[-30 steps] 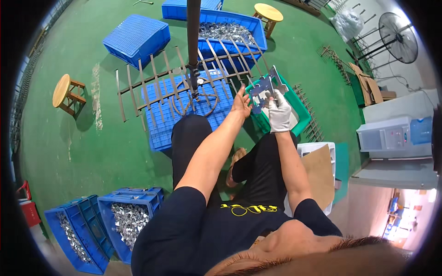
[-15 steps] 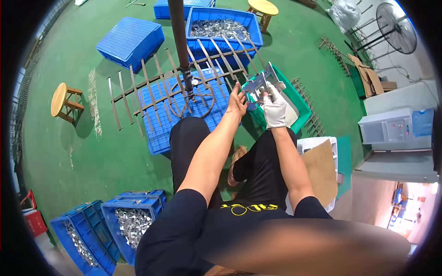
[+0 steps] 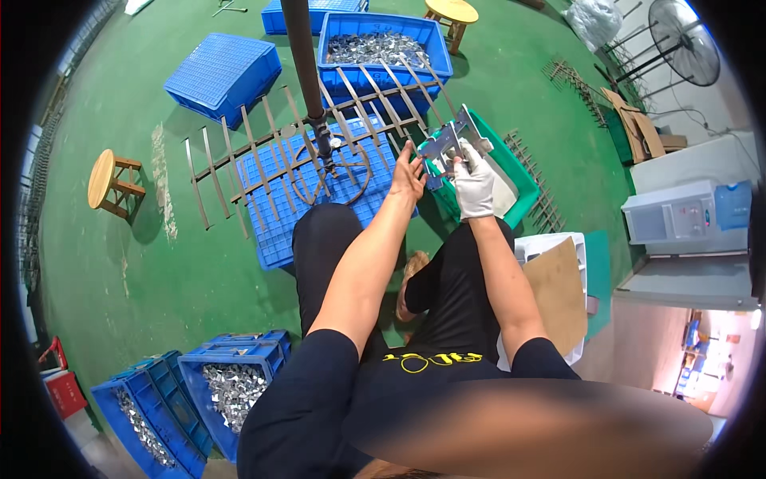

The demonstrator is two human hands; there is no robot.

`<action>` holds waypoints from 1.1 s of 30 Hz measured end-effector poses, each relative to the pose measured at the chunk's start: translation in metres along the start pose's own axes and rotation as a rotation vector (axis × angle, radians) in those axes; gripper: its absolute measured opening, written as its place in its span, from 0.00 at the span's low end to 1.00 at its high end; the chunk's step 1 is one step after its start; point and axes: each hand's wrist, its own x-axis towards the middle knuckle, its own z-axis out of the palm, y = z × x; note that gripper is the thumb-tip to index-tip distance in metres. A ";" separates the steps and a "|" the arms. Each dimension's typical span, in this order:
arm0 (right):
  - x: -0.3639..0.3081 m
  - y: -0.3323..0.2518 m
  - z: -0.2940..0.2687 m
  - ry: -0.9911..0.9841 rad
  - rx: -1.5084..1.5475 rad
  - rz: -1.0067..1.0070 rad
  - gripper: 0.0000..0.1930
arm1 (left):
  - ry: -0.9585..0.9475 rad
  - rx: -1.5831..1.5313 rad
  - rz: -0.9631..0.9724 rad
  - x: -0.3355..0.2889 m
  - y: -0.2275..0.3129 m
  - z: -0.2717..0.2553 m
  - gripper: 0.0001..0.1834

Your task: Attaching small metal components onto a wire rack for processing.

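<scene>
A shiny, cut-out metal bracket is held up over the near-left part of a green tub. My right hand, in a white glove, is closed on the bracket's right side with the thumb across its front. My bare left hand is at the bracket's left edge, fingers bent around that edge; their exact contact is hard to make out. Just left of my hands stands a rack of flat metal bars on a dark upright pole. Pale sheet-like material lies inside the tub.
Beneath the rack is a blue crate. A blue bin of small metal pieces stands beyond it, and another such bin is at lower left. A wooden stool stands left. Cardboard covers a white container at my right.
The metal bracket has tilted slightly in my hands. Both hands stay in nearly the same place; the whole view has shifted a little.
</scene>
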 end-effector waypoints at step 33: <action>0.010 -0.001 -0.001 0.116 0.025 -0.121 0.13 | 0.085 0.089 0.058 -0.010 -0.004 0.025 0.35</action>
